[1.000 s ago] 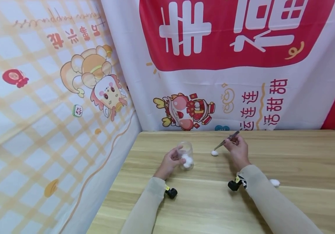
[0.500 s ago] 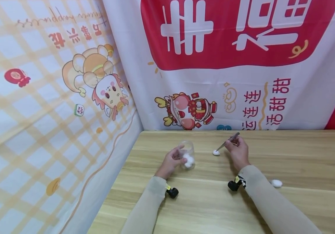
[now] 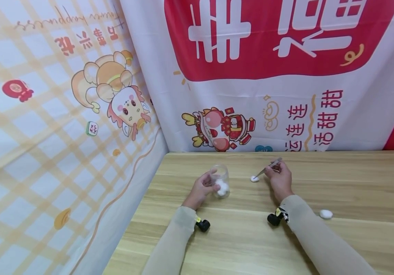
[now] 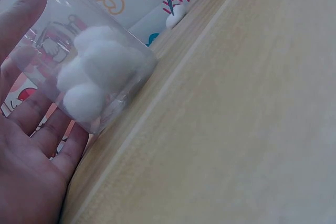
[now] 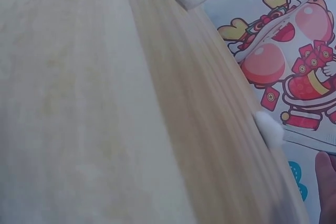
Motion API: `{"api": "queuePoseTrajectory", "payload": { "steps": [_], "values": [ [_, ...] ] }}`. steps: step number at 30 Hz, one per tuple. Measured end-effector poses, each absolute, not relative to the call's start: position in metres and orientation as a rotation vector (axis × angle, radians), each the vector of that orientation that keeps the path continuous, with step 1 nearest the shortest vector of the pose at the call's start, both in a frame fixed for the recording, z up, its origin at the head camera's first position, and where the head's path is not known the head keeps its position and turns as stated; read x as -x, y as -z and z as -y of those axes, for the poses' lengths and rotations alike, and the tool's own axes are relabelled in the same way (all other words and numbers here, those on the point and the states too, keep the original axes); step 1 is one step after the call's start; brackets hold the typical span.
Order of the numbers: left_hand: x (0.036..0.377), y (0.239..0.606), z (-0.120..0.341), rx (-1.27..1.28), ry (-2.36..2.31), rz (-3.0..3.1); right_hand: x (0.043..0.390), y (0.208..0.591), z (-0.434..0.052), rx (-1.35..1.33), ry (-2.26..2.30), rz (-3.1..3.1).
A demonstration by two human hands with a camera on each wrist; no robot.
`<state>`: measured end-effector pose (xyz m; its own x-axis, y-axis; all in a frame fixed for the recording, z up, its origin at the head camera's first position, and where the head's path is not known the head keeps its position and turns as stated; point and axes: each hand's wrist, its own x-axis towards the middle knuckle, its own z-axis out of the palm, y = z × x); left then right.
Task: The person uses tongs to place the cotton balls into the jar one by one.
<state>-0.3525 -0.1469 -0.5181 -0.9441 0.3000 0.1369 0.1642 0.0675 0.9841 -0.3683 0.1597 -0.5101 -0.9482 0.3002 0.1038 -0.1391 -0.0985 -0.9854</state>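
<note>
My left hand (image 3: 199,190) grips a clear plastic jar (image 3: 220,171) upright on the table, thumb on one side and fingers on the other. Several white cotton balls (image 4: 102,66) lie in the bottom of the jar. To its right, my right hand (image 3: 280,179) holds metal tweezers (image 3: 265,169) pointing down and left. The tweezer tips are right at a loose cotton ball (image 3: 254,179) on the wood, which also shows in the right wrist view. Only a fingertip (image 5: 326,182) of the right hand appears there.
Another cotton ball (image 3: 326,214) lies on the wooden table (image 3: 238,244), beside the right sleeve (image 3: 313,225). Printed cloths hang behind the table (image 3: 279,76) and along its left side (image 3: 45,152).
The tweezer tips have lowered slightly onto the top of the loose cotton ball. The left hand and jar have stayed almost still; the head view has shifted a little.
</note>
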Motion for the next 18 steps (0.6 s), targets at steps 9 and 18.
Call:
{"api": "queuePoseTrajectory", "payload": {
  "steps": [9,18],
  "values": [
    [0.341,0.498,0.148,-0.509,-1.982,-2.206,0.372,0.513,-0.156,0.282,-2.04,1.852],
    [0.335,0.493,0.145,-0.524,-2.011,-2.181,0.372,0.51,-0.161,0.301,-2.117,1.754]
  ]
}}
